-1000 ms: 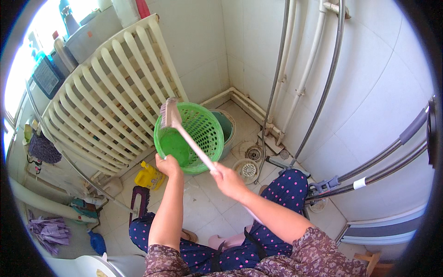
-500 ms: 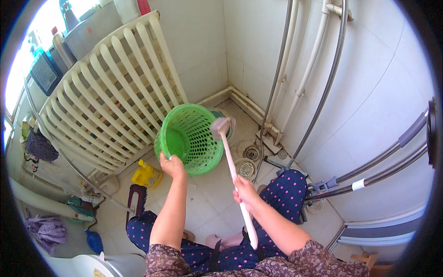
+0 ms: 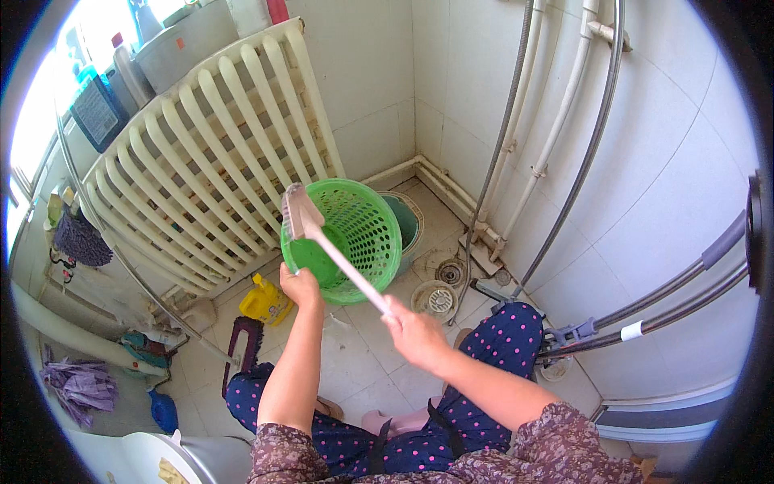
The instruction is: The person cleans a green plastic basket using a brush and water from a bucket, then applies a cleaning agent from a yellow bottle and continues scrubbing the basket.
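A green plastic basket [image 3: 379,242] with a perforated wall is tilted with its mouth toward me. My left hand [image 3: 301,286] is closed on its near left rim. In my right hand [image 3: 415,332] is the handle of a pale pink long-handled scrub brush [image 3: 347,266], the fingers wrapped round it. The brush head crosses the basket's upper left rim, bristles facing left; whether they touch the basket I cannot tell. Behind the basket, partly hidden, stands a teal bucket [image 3: 409,219].
A cream radiator [image 3: 193,153] lines the wall at left. On the tiled floor are a yellow bottle [image 3: 266,300], a dark red floor brush [image 3: 242,348] and a drain cover [image 3: 438,301]. Hoses and pipes [image 3: 556,145] run down the right wall. A purple mop [image 3: 81,387] lies at far left.
The brush has swung left and up, from the basket's right side to its upper left rim, its handle now slanting. The basket has shifted slightly in view, showing more of the bucket behind.
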`<action>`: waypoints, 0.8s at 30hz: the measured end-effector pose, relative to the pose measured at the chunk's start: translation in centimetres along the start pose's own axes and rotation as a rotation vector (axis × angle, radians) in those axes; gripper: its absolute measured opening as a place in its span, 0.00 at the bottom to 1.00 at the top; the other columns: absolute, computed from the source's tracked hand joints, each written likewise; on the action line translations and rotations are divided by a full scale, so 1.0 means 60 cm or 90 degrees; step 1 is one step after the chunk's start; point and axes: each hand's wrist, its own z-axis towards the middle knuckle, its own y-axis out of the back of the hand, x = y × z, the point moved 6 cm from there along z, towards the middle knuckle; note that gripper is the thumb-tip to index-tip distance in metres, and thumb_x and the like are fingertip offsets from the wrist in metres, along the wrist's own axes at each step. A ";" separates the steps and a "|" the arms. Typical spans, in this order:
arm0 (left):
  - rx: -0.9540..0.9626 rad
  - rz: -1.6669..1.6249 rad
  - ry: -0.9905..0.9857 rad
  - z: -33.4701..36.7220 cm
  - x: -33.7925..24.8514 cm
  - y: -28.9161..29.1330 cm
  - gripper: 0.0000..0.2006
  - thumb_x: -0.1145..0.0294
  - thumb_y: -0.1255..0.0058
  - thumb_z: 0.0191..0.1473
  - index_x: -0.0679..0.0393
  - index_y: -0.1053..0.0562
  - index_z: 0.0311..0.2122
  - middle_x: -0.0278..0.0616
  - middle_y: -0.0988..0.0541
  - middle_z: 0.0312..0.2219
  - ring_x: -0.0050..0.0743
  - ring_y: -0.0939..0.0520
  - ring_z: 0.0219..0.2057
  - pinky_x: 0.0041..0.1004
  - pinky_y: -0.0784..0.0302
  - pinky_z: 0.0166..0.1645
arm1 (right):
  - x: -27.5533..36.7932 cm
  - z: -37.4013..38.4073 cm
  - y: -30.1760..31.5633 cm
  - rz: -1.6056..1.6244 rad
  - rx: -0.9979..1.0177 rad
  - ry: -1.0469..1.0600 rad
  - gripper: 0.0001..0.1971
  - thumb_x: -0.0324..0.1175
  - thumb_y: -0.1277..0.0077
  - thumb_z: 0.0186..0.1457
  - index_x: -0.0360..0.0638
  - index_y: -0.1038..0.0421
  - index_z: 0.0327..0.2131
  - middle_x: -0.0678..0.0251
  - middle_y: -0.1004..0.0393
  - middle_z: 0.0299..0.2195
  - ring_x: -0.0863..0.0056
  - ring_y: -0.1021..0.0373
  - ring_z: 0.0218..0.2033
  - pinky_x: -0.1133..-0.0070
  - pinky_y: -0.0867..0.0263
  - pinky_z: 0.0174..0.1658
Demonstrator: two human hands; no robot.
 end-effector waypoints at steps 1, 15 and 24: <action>0.008 -0.021 -0.006 -0.001 -0.003 -0.001 0.12 0.85 0.62 0.40 0.63 0.30 0.31 0.38 0.25 0.24 0.27 0.26 0.26 0.26 0.31 0.34 | -0.010 0.022 0.011 -0.016 -0.021 -0.004 0.19 0.43 0.61 0.58 0.48 0.36 0.50 0.49 0.27 0.26 0.52 0.28 0.28 0.61 0.34 0.31; -0.009 -0.006 -0.023 -0.044 0.010 -0.036 0.27 0.85 0.62 0.39 0.58 0.30 0.49 0.42 0.22 0.36 0.29 0.23 0.36 0.26 0.30 0.42 | -0.190 -0.052 -0.054 0.662 0.004 -0.400 0.14 0.38 0.58 0.59 0.48 0.34 0.47 0.75 0.45 0.13 0.86 0.44 0.13 0.86 0.49 0.10; 0.027 0.099 -0.034 -0.019 -0.003 -0.027 0.18 0.83 0.59 0.41 0.60 0.27 0.41 0.45 0.22 0.29 0.33 0.22 0.31 0.29 0.30 0.39 | -0.039 0.044 0.015 0.063 -0.124 0.031 0.19 0.42 0.59 0.58 0.45 0.35 0.49 0.55 0.27 0.21 0.61 0.29 0.20 0.67 0.34 0.25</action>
